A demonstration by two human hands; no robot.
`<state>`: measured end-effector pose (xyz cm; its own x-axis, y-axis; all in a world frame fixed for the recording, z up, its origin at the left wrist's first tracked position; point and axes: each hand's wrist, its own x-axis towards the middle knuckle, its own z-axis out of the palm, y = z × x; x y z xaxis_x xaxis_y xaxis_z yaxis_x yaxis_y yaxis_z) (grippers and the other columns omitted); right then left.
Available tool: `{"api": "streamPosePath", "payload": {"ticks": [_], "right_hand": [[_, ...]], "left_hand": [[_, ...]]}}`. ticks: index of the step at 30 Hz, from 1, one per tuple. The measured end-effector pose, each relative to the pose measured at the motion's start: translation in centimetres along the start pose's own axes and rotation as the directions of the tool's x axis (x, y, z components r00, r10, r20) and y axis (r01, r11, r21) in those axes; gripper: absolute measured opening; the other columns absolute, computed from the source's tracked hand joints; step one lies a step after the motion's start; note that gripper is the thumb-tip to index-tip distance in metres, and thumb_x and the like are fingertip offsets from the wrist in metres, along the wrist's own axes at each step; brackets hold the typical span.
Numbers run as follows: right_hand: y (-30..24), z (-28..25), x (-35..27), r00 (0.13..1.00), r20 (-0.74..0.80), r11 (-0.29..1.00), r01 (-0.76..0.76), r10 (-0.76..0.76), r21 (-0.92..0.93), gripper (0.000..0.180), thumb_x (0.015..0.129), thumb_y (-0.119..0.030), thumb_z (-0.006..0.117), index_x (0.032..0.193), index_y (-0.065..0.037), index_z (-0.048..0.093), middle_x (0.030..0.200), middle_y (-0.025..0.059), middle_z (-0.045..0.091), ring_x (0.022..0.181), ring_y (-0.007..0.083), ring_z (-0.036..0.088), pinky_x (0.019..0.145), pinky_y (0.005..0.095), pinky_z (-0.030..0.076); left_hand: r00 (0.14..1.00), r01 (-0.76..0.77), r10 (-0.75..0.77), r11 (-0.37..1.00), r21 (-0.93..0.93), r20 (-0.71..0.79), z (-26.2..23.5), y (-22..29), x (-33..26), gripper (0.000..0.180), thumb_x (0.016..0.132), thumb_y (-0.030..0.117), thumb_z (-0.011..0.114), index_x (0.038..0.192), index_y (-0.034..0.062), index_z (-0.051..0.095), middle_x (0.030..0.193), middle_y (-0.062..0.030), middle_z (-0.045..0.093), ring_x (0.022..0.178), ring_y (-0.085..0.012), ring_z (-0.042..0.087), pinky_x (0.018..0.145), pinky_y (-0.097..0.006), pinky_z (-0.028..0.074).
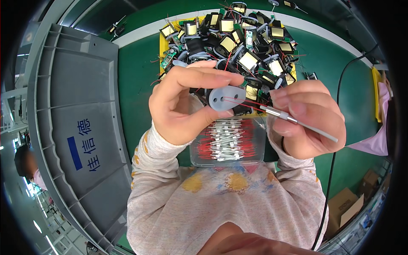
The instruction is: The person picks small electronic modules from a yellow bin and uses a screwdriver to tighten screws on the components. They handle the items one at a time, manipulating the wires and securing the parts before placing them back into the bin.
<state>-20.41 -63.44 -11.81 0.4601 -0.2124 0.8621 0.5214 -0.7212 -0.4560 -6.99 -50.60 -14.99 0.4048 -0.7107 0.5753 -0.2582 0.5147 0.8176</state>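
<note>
Head view: the left hand's fingers pinch a gray oval part before a heap of black parts on the green bench; the right hand's fingers pinch a slim rod, red wires spanning between.

The oval cap looks like smooth, matt plastic; the stick has a shiny, metallic-looking band. The box is glossy clear plastic, the crate duller plastic.
</note>
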Motion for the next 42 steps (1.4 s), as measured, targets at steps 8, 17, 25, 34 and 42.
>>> {"api": "streamPosePath", "payload": {"ticks": [8,17,25,34,42], "right_hand": [[-0.8,-0.6,0.4,0.997,0.074,0.993,0.036,-0.028,-0.111,0.032,0.065,-0.013,0.074,0.081,0.003,0.052,0.07,0.0147,0.059,0.063,0.0267,0.06,0.053,0.0307,0.049],[-1.4,0.0,0.2,0.995,0.074,0.991,0.069,-0.061,-0.113,0.035,0.058,-0.006,0.077,0.083,0.003,0.054,0.074,0.0136,0.059,0.066,0.027,0.061,0.053,0.031,0.052],[-1.5,0.6,-0.2,0.999,-0.006,0.988,0.052,-0.054,-0.142,0.036,0.057,-0.006,0.077,0.084,0.002,0.054,0.075,0.012,0.059,0.067,0.0252,0.061,0.054,0.0284,0.052],[-1.6,0.8,-0.3,0.998,-0.001,0.988,0.063,-0.064,-0.138,0.035,0.059,-0.005,0.076,0.085,0.002,0.054,0.076,0.0123,0.06,0.068,0.0244,0.061,0.054,0.0274,0.052],[-1.5,0.7,-0.1,0.998,-0.01,0.989,0.06,-0.062,-0.139,0.035,0.058,-0.004,0.076,0.085,0.002,0.055,0.075,0.0121,0.06,0.069,0.0248,0.061,0.054,0.0279,0.052]], "left_hand": [[0.998,-0.07,0.069,0.99,0.12,0.012,-0.1,0.0,0.2,0.037,0.061,-0.003,0.071,0.093,0.0003,0.052,0.089,-0.0173,0.064,0.089,-0.0264,0.062,0.093,-0.043,0.034],[0.993,-0.105,0.112,0.969,0.225,-0.02,-0.1,0.2,0.1,0.034,0.061,-0.007,0.069,0.091,0.0001,0.055,0.09,-0.0143,0.065,0.09,-0.0257,0.062,0.093,-0.04,0.033],[0.99,-0.133,0.139,0.944,0.301,0.0,-0.2,0.2,0.3,0.031,0.063,-0.005,0.068,0.091,0.0014,0.055,0.09,-0.0134,0.065,0.09,-0.0255,0.062,0.092,-0.039,0.033],[0.992,-0.118,0.126,0.943,0.31,-0.004,-0.2,0.2,0.2,0.032,0.063,-0.003,0.07,0.091,0.0023,0.056,0.09,-0.012,0.066,0.09,-0.0238,0.063,0.091,-0.038,0.034],[0.993,-0.11,0.115,0.953,0.284,-0.003,-0.1,0.3,0.4,0.033,0.062,-0.003,0.071,0.091,0.0016,0.056,0.089,-0.0123,0.066,0.089,-0.0232,0.063,0.091,-0.038,0.034]]}}
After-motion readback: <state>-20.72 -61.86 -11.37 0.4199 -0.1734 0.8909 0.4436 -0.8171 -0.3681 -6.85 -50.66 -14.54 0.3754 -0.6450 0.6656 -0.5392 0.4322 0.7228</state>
